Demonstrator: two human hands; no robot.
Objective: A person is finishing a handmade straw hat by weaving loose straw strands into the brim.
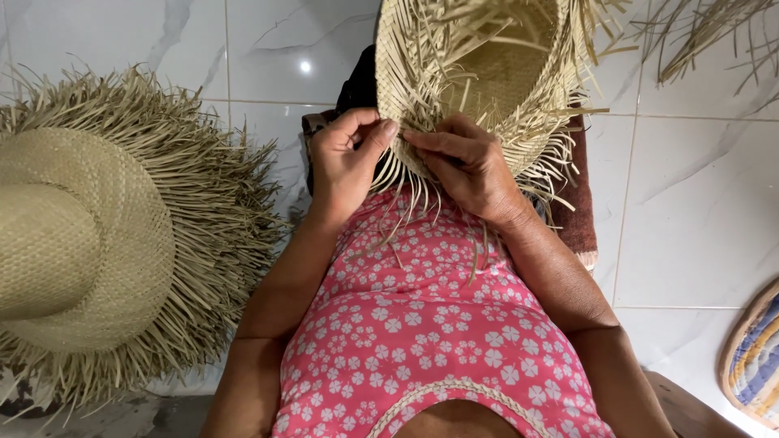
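Head view, lower centre: a pink dress [438, 324] with small white flowers is filling the bottom of the frame, and both forearms are reaching up from it toward the middle.
Left hand: the left hand [345, 162] is sitting just left of centre, its thumb and fingers pinching together on loose straw strands at the near rim of the unfinished hat.
Right hand: the right hand [466, 166] is lying just right of centre, its fingertips closing on the same rim, almost touching the left thumb; exactly which strands it is gripping is hidden under the fingers.
Unfinished hat: the unfinished straw hat [487, 73] is resting in the upper centre, open side facing the camera, with a fringe of unwoven ends hanging down over the dress.
Handling: it is looking light and springy, the woven part fairly stiff, the free strands thin, dry and likely to crack if bent sharply; the woven rim just beside the loose ends is seeming the safest place to take hold.
Left side: a finished-looking straw hat [89, 235] with a shaggy brim is lying crown up on the white tiled floor [690, 203].
Upper right: more loose straw [714, 40] is spreading across the tiles.
Lower right edge: a striped mat [755, 357] is peeking in.
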